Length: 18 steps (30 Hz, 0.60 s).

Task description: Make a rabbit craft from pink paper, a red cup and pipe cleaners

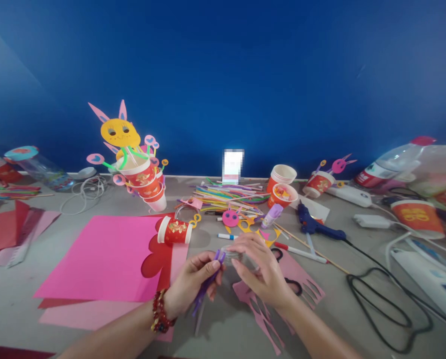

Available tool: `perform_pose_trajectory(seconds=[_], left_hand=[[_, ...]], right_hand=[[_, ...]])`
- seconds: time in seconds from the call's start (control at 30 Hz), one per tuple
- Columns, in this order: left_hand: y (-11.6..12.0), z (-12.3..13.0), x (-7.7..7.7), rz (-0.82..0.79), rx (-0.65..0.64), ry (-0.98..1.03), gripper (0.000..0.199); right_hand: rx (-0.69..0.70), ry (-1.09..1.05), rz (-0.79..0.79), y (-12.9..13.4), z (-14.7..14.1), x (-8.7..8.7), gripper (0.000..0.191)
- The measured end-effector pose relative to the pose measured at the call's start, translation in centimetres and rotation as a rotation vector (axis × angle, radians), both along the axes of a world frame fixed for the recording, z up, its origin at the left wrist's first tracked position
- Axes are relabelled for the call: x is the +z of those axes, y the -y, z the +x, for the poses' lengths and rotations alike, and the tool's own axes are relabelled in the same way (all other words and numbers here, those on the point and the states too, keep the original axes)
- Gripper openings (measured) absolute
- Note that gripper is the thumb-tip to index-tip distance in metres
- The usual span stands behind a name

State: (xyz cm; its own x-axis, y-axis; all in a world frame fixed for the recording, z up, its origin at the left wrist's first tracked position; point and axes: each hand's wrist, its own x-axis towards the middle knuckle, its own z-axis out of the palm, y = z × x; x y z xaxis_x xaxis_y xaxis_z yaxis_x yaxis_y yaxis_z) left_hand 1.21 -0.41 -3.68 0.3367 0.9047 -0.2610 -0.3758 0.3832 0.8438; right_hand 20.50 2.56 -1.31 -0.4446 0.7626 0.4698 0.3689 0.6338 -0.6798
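Note:
My left hand [196, 281], with a red bead bracelet at the wrist, pinches several purple strips [207, 289] that look like straws or pipe cleaners. To its right, my right hand [258, 269] is curved over a clear roll of tape [230, 255], its fingertips at the top of the roll. A thin greyish strip hangs below the purple ones. Beyond my hands lie a blue-capped marker [226, 236] and a pink round face cutout [230, 218]. A red paper cup [176, 232] lies on its side to the left.
Pink sheets [99, 259] cover the table's left. Right of my hands are cut pink paper [301, 279], black-handled scissors [293, 285], a red marker [301, 253] and a blue glue gun [318, 225] with its cord. Behind stand decorated cups [142, 177] and colourful sticks [223, 197].

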Motion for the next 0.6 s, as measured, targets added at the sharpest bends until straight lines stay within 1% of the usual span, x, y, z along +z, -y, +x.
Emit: perform_pose_trajectory(seconds=[0.1,0.2,0.37,0.47,0.6], left_hand=[[-0.01,-0.01,0.11,0.034,0.022,-0.037,0.035],[0.23,-0.03,0.21,0.09,0.014,-0.071,0.036],[0.51,-0.33,0.4,0.159,-0.017,-0.111,0.035],[0.43,-0.57,0.37,0.162,-0.012,-0.084,0.034],[0.37,-0.69,0.07,0.12,-0.057,0.009,0.031]], right_hand=[[-0.005,0.006,0.008,-0.31,0.05,-0.5,0.017],[-0.013,0.007,0.011,-0.34,-0.04,-0.84,0.016],[-0.029,-0.015,0.041,-0.15,-0.16,-0.75,0.018],[-0.036,-0.013,0.041,-0.24,-0.12,-0.79,0.021],[-0.027,-0.02,0.003,-0.54,-0.01,-1.11,0.017]])
